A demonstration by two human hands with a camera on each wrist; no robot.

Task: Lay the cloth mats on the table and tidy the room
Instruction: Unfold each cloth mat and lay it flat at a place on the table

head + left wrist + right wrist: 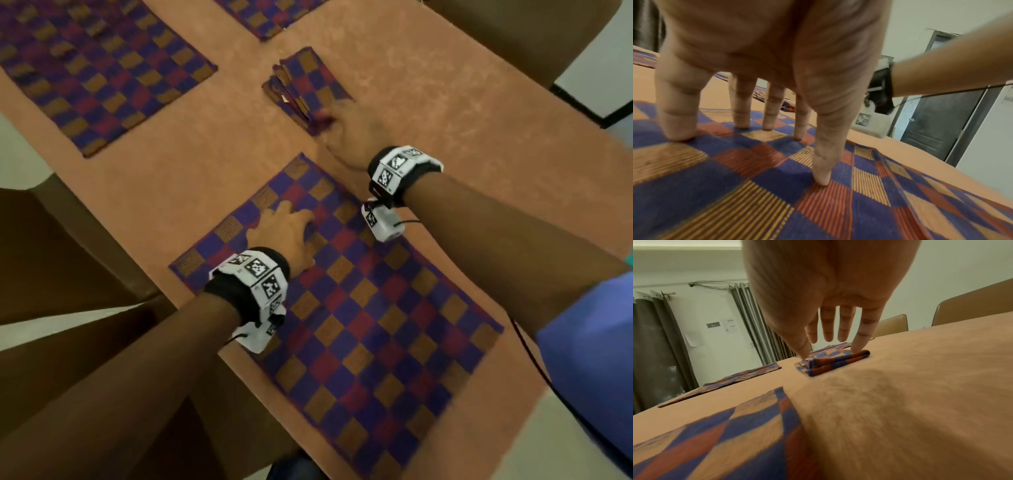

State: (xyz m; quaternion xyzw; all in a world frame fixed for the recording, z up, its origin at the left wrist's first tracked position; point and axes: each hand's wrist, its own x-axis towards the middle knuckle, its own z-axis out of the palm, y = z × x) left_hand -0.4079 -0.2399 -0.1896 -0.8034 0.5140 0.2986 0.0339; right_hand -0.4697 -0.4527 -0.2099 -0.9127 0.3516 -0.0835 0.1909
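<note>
Head view: I log my left hand (286,231) spread wide, fingertips (679,134) pressing flat on the near mat (370,308) directly beneath it. My right hand (356,133), fingers extended, reaches the folded stack of mats (305,87) just ahead of it, thumb and little finger touching (grip not closed). Step: fetching the next mat. Next, I judge: pinch the top fold only, lift clear.
</note>
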